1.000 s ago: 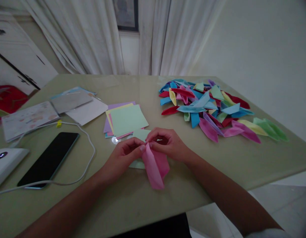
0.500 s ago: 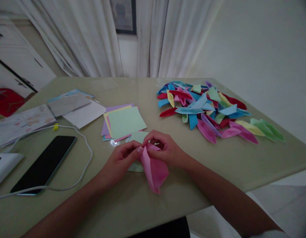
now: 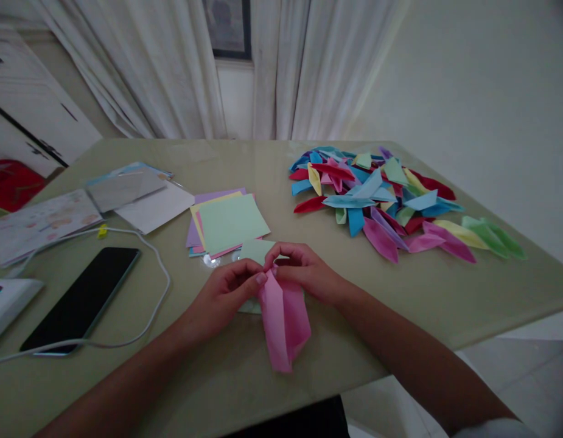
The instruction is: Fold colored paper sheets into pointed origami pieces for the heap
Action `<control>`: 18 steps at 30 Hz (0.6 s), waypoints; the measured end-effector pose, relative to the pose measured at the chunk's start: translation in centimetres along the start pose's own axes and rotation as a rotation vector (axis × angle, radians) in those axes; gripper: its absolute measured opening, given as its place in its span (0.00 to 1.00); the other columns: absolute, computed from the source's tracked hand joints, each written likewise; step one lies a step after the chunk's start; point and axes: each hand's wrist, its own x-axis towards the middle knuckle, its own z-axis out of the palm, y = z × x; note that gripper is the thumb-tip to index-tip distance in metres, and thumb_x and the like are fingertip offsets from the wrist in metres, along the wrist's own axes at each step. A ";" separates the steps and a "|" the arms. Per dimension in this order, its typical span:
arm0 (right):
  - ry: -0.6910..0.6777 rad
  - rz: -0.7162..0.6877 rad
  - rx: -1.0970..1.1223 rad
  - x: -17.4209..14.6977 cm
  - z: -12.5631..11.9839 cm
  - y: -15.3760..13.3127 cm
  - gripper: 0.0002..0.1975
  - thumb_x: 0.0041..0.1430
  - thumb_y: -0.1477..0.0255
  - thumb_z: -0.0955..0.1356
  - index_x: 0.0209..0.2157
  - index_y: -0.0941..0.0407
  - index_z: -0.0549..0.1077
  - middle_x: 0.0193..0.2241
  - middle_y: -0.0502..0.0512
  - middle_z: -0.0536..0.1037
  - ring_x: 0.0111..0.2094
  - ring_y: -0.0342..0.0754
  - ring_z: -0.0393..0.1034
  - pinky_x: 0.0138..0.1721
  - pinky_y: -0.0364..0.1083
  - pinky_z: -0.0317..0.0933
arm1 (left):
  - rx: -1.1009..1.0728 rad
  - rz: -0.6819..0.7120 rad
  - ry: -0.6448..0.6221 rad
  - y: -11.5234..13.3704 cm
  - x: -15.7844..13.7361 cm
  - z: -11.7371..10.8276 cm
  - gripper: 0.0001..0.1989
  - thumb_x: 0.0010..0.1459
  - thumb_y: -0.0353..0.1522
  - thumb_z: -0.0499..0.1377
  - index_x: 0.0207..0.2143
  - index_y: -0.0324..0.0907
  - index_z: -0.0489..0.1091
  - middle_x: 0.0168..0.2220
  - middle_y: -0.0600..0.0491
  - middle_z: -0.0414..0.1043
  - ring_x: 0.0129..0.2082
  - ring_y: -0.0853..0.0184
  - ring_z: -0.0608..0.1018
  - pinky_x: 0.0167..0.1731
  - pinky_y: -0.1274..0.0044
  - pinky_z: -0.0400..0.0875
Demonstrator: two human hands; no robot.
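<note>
A folded sheet of pink paper (image 3: 285, 328) hangs between my hands near the table's front edge, its creased lower end pointing toward me. My left hand (image 3: 226, 292) pinches its upper left edge between thumb and forefinger. Closed on the top of the same paper from the other side is my right hand (image 3: 304, 271); its thumb is partly hidden. Beneath and behind the hands lies a pale green sheet (image 3: 256, 249), mostly covered. A stack of coloured square sheets (image 3: 233, 225), light green uppermost, sits just beyond.
A pile of folded coloured paper pieces (image 3: 367, 188) spreads over the table's (image 3: 427, 316) right side. On the left lie a phone (image 3: 84, 298), a white cable (image 3: 165, 267), a white device (image 3: 11, 307), and several cards and papers (image 3: 156, 204).
The pink paper has swung a little lower and its face now shows more broadly. Both hands keep their pinch, with the right hand's fingers slightly shifted.
</note>
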 end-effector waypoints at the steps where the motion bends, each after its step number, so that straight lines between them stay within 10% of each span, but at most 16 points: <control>1: 0.006 -0.003 -0.005 0.0 0.0 0.0 0.09 0.59 0.67 0.75 0.38 0.57 0.76 0.29 0.49 0.75 0.28 0.42 0.68 0.28 0.40 0.60 | -0.012 -0.005 0.001 0.0 0.0 0.1 0.11 0.65 0.41 0.65 0.38 0.42 0.78 0.33 0.53 0.78 0.32 0.67 0.79 0.34 0.76 0.76; 18: 0.056 -0.185 -0.135 0.1 -0.5 -0.5 0.14 0.55 0.64 0.79 0.38 0.57 0.79 0.36 0.53 0.79 0.35 0.45 0.74 0.36 0.43 0.67 | 0.403 0.293 0.267 0.2 -0.4 -0.3 0.10 0.66 0.37 0.64 0.32 0.43 0.75 0.30 0.54 0.74 0.29 0.68 0.74 0.29 0.78 0.68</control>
